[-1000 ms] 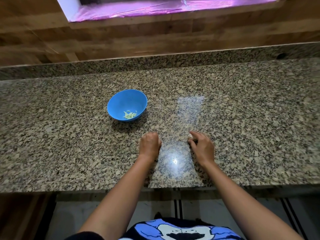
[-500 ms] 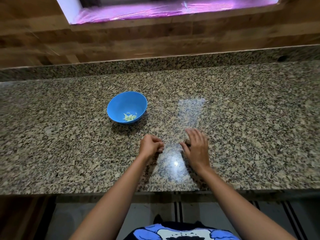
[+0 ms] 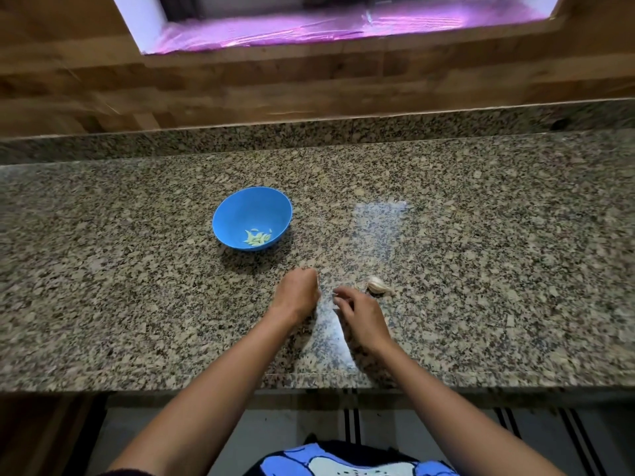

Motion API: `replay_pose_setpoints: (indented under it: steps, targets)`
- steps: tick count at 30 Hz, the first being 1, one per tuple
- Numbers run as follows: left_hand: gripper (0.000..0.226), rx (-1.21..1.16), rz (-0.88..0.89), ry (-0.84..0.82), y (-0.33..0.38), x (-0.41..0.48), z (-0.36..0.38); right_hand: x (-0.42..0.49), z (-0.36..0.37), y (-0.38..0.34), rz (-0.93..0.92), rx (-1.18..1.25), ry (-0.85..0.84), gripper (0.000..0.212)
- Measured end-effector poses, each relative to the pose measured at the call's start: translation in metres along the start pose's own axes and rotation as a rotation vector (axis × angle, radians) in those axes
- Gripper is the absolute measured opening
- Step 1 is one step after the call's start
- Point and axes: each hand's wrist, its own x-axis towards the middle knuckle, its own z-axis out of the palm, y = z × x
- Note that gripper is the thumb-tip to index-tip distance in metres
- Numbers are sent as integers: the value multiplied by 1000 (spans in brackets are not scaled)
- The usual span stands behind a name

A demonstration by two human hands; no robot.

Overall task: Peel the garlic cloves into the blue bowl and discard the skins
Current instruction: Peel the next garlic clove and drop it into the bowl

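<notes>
Up-left of your fingers, the blue bowl (image 3: 240, 214) is holding peeled cloves (image 3: 257, 238). Your left hand (image 3: 297, 296) is clenching into a fist. Your right hand (image 3: 360, 314) is curling its fingertips (image 3: 338, 297) toward it. The unpeeled garlic (image 3: 378, 285) is lying on the counter (image 3: 481, 269) just right of those fingertips. You are risking a skin flake dropping among the cloves, or getting lost against the speckled granite. Your fist is hiding whatever it carries, and I cannot tell whether the right fingertips are pinching anything.
</notes>
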Motion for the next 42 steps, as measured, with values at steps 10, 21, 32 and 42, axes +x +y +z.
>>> replay_pose_setpoints:
  steps: [10,21,32,42]
  targets:
    - [12,-298,110,62,2,-12,-17,19,-23,-17,162,562,-160,19]
    - [14,-912,-212,-394,-9,-10,-33,19,-24,-14,-538,-284,53,24]
    - [6,-849,-43,22,-8,-16,-16,14,-26,-26,236,693,-146,15]
    - [15,-330,126,200,3,-24,-3,14,-22,-25,143,588,-107,20]
